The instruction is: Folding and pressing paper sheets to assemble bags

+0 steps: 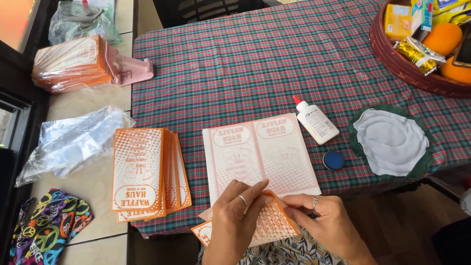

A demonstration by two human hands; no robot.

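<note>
Both hands work on one orange and white paper sheet [267,223] at the near edge of the table, at about 6 o'clock in the view. The left hand [235,216] lies on top of the sheet, with the fingers pressing on its upper edge and a ring on one finger. The right hand [326,221] pinches the right corner of the same sheet between thumb and fingers, so the grip is narrow and closed on the paper. The sheet hangs partly over the table edge, above the person's patterned clothing.

Just beyond the hands, at 12 o'clock from them, a pale unfolded sheet [262,149] lies flat on the checked tablecloth [255,59]. At 9 o'clock from the hands there is a fanned stack of orange sheets [144,172]. At 2 o'clock a white glue bottle [316,121] with a red tip lies on its side, and a small blue cap [333,160] is near it. Farther right, at 3 o'clock, white round pads [390,142] rest on a green mat. A brown basket [392,54] with packets and oranges is at the far right corner. On the left counter lie a wrapped bundle of sheets [68,64], a clear plastic bag [73,142] and a colourful cloth [46,228].
</note>
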